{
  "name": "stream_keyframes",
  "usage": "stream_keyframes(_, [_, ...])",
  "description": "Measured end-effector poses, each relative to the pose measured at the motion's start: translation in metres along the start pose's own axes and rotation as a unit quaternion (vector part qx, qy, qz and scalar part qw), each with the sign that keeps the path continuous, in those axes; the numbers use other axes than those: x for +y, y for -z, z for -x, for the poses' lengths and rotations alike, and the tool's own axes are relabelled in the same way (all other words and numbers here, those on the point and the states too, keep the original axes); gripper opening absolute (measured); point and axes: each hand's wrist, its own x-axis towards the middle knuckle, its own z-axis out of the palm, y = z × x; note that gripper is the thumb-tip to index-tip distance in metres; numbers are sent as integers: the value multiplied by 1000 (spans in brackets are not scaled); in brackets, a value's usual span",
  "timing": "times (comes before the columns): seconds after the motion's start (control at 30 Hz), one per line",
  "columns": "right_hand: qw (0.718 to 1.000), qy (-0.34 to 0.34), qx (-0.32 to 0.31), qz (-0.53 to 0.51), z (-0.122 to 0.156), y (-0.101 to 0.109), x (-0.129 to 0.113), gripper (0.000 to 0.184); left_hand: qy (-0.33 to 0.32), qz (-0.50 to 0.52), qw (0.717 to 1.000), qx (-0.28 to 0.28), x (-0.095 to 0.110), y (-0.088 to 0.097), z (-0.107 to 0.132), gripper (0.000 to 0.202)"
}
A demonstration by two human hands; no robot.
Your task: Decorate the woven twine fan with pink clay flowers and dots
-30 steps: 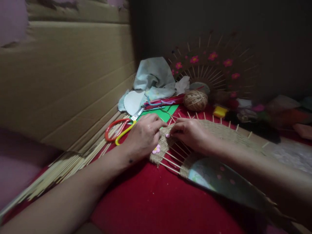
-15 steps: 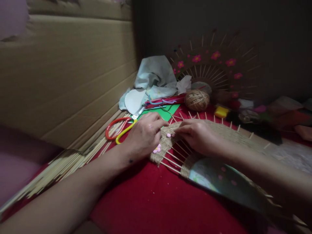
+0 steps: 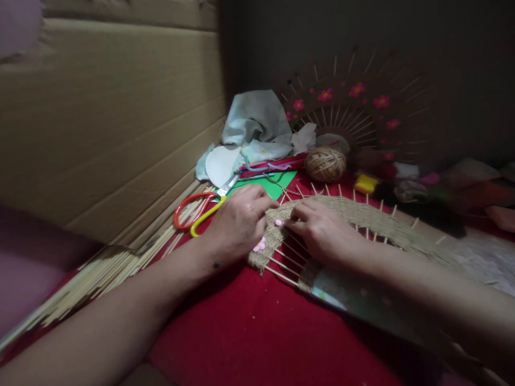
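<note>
A half-round woven twine piece [image 3: 358,212] with thin wooden sticks poking out lies on the red cloth [image 3: 257,332]. My left hand [image 3: 237,222] rests on its left end, fingers curled and pressing the weave down. Just to the right, my right hand [image 3: 319,228] pinches a small pink bead [image 3: 278,222] against the weave. A pink flower [image 3: 259,245] sits on the weave below my left hand.
Orange and yellow scissors [image 3: 197,212] lie left of my hands, beside a bundle of sticks [image 3: 100,273] along the cardboard wall [image 3: 108,123]. A twine ball [image 3: 325,164], a flowered stick fan [image 3: 354,115], cloth [image 3: 257,126], green paper and scraps fill the back.
My right hand has slid slightly left and down on the weave, fingertips closing on the pink bead. The view has shifted a little. My left hand has held still.
</note>
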Motion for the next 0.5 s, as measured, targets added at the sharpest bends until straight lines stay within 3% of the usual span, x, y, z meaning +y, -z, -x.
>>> stream_keyframes(0.17, [999,28,-25,15,0,3,1,31,-1,0,1000,-7,0,0,0,31])
stream_keyframes(0.37, [996,-17,32,-78,9,1,9,32,1,8,1000,-28,-1,-1,-1,31])
stream_keyframes(0.5, [991,-72,58,-99,23,19,16,31,4,16,996,-84,1,2,-2,30])
